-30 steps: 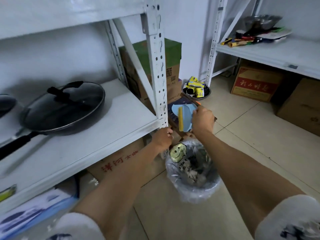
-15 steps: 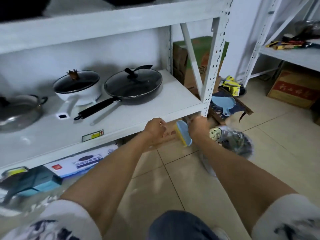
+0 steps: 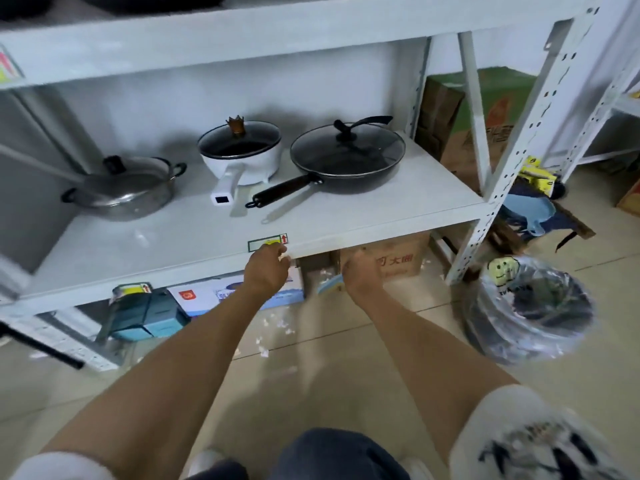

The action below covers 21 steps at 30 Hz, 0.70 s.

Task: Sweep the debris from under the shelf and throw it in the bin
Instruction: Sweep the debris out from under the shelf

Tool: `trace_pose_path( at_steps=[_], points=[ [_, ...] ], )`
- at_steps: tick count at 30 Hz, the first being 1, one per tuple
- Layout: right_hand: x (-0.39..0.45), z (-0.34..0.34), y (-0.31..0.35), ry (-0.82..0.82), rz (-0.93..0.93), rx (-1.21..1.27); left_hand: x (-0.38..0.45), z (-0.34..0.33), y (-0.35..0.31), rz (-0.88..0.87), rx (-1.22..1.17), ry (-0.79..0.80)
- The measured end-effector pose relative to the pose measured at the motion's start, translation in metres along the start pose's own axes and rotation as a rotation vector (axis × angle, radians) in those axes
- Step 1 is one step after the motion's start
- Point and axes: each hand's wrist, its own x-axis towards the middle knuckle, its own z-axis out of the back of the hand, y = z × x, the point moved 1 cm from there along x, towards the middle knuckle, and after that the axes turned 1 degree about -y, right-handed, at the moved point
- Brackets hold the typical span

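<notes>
White scraps of debris (image 3: 277, 325) lie scattered on the tiled floor in front of the white shelf (image 3: 363, 233), and more debris (image 3: 323, 271) sits underneath it between the boxes. My right hand (image 3: 362, 277) is low under the shelf edge, shut on a small blue and yellow brush (image 3: 330, 286). My left hand (image 3: 266, 271) has its fingers curled on the shelf's front edge. A dark bin (image 3: 530, 306) with a clear plastic liner stands on the floor to the right. Behind the shelf post lies a blue dustpan (image 3: 530, 216).
Under the shelf stand a brown carton (image 3: 398, 261), a white and blue box (image 3: 207, 294) and a teal box (image 3: 149, 313). On the shelf sit a black frying pan (image 3: 346, 157), a white pot (image 3: 239, 150) and a steel pot (image 3: 128, 185). More cartons stand at the right.
The view has swung left from the bin to the shelf front. My right hand has carried the brush down under the shelf edge. My left hand has moved onto the shelf's front edge.
</notes>
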Motion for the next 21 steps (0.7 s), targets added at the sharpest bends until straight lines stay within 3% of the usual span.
trace_pose_path(
  at_steps=[4, 11, 21],
  points=[
    [0.013, -0.055, -0.003, 0.079, 0.091, -0.065, 0.013, -0.015, 0.017, -0.031, 0.012, -0.081],
    [0.052, -0.128, -0.040, 0.155, 0.105, -0.087, 0.057, -0.048, 0.034, -0.280, 0.120, -0.193],
    [0.105, -0.174, -0.054, 0.250, 0.167, -0.177, 0.090, -0.092, 0.051, -0.426, 0.225, -0.403]
  ],
)
